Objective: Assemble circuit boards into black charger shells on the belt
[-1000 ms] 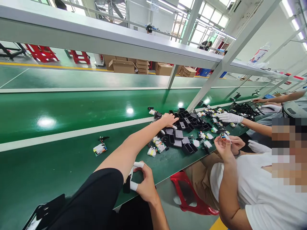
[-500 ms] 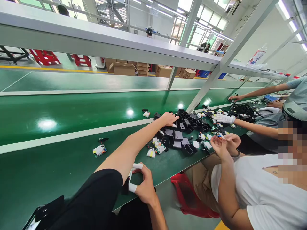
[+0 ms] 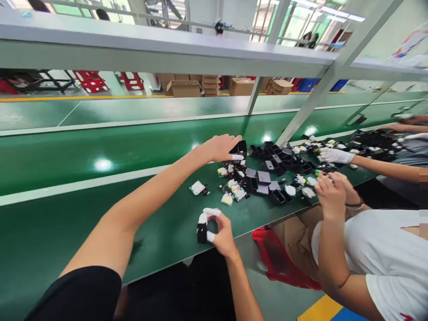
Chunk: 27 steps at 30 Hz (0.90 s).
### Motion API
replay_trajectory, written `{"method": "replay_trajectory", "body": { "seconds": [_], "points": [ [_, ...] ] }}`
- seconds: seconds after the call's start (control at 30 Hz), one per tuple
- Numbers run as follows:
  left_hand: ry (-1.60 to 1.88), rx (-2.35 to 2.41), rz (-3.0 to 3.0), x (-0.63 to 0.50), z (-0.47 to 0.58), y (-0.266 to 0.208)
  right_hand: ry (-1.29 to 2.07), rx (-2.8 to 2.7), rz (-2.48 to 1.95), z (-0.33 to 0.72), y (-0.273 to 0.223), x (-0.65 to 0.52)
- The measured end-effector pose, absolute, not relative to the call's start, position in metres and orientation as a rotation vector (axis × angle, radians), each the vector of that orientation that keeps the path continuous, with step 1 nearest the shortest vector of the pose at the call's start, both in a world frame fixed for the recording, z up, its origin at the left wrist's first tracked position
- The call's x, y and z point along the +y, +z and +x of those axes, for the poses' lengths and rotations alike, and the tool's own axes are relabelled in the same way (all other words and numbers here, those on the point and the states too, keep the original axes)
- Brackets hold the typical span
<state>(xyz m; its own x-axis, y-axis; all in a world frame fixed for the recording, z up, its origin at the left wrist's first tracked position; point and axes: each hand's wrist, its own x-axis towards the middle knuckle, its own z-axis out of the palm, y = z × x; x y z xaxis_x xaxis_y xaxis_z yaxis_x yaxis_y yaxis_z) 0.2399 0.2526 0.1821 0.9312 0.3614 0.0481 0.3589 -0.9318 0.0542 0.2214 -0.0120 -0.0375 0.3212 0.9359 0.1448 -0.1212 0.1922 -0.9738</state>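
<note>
My left hand (image 3: 223, 148) reaches across the bench, a white cot on its thumb, and its fingers close around a black open-topped case (image 3: 241, 147). Nearer the bench edge, my right hand (image 3: 222, 229) grips a small black case (image 3: 202, 233) between cotted fingers and thumb. A white piece at the top of that case could be a part or a fingertip; I cannot tell. Close by lies a white-topped circuit board (image 3: 197, 187) with small dark parts. More circuit boards (image 3: 234, 189) are clustered below my left hand, beside a pile of black cases (image 3: 277, 160).
A slanted metal post (image 3: 309, 104) rises behind the pile, joined to a long shelf beam (image 3: 167, 55). On the right, a co-worker in a white shirt (image 3: 357, 236) handles small parts over the bench. A gloved hand (image 3: 336, 156) reaches in beyond. A red stool (image 3: 284, 263) stands below.
My left hand has drawn left off the pile, now with a black case in it. My right hand and its case show clear of my left arm. The view has turned right.
</note>
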Motion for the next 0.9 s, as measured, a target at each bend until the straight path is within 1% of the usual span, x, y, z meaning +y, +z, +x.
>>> {"method": "replay_trajectory", "body": {
  "seconds": [0.1,0.23,0.37,0.47,0.6,0.7,0.77,0.83,0.9],
  "points": [
    [-0.058,0.622,3.099,0.231,0.166,0.164,0.976,-0.818,-1.026,0.224,-0.041,-0.015],
    [-0.245,0.69,3.08,0.191,0.088,0.123,1.043,-0.641,-0.978,0.228,-0.039,-0.017],
    [-0.389,0.782,2.989,0.155,0.05,0.082,0.99,-0.626,-1.023,0.233,-0.038,-0.018],
    [-0.375,0.821,2.969,0.145,0.042,0.067,0.957,-0.662,-1.033,0.234,-0.044,-0.018],
    [-0.077,0.672,3.066,0.149,0.039,0.072,0.894,-0.71,-1.073,0.232,-0.051,-0.017],
    [0.32,0.627,3.001,0.139,0.031,0.082,0.862,-0.697,-1.115,0.232,-0.048,-0.016],
    [0.643,0.673,2.814,0.116,0.02,0.081,0.861,-0.677,-1.12,0.233,-0.043,-0.016],
    [0.92,0.742,2.509,0.084,0.007,0.072,0.9,-0.675,-1.111,0.234,-0.037,-0.017],
    [1.061,0.838,2.17,0.051,-0.006,0.054,0.955,-0.693,-1.108,0.232,-0.03,-0.021]
  ]
}}
